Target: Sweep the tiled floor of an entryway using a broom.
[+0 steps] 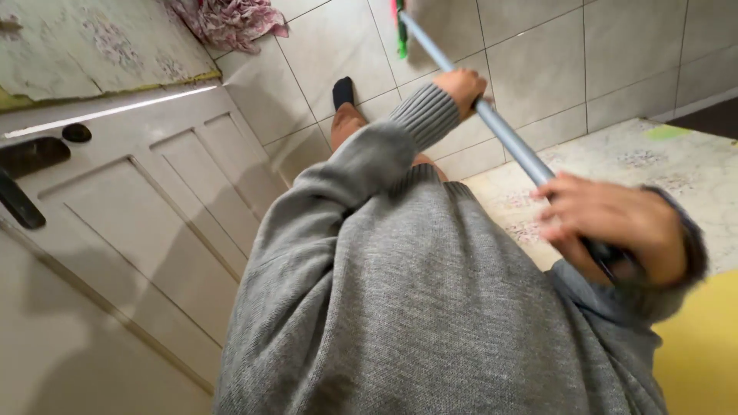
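Nearest the camera, the right hand (615,227) is closed around the dark grip end of a long metal handle (507,138), fingers wrapped over the top of it. Below this hand lie a patterned floor mat (676,173) and a yellow surface (703,346) at the lower right corner. Further along the same shaft, the left hand (463,87) is clamped around the pole, its grey ribbed sleeve (423,115) extended forward from the grey sweater that fills the middle of the view. The handle runs diagonally from the right hand up past the left hand to a green and red fitting (400,31) at the top edge; the working head of the tool is out of frame, so its type cannot be confirmed. Beyond the left hand, a dark-socked foot (343,92) rests on the beige tiled floor (338,46). To the left of both hands stands a cream panelled cabinet door (192,215) with a dark handle (19,201), and a crumpled floral cloth (231,21) lies on the tiles at the far end. Progress judgement: the tool is gripped two-handed and angled toward the floor; how much floor has been covered cannot be determined.
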